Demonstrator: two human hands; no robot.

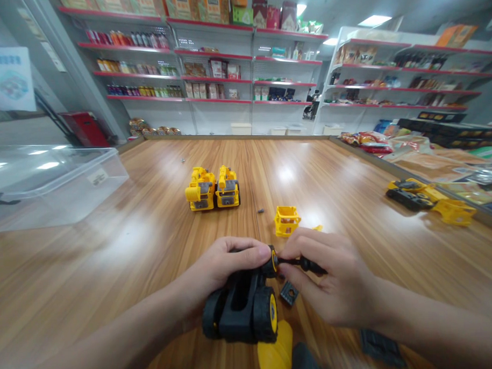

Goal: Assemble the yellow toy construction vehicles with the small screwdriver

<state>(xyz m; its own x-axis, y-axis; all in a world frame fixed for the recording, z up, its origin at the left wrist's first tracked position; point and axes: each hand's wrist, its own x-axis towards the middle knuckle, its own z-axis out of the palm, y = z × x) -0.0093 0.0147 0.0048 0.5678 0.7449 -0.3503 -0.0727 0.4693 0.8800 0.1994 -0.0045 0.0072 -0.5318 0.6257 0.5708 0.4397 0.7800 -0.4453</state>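
Note:
My left hand (pixel 238 256) is wrapped round a black toy truck chassis (pixel 240 308) with black wheels and yellow hubs, held above the table. In my right hand (pixel 333 273) is a black screwdriver (pixel 309 264), its shaft pinched between thumb and fingers. The screwdriver's tip points at the hub of the front wheel (pixel 274 260); my fingers partly hide whether it touches. Just beyond my right hand stands a yellow toy cab frame (pixel 286 221). A small dark grey plate (pixel 289 293) lies under the hands, and a yellow part (pixel 276 350) is below the chassis.
Two yellow toy trucks (pixel 211 188) stand further back on the wooden table (pixel 158 209). A clear plastic box (pixel 68 185) is at left. Another yellow toy vehicle (pixel 428 197) sits at the right edge. A dark tread-like part (pixel 381 347) lies under my right forearm. Stocked shelves stand behind.

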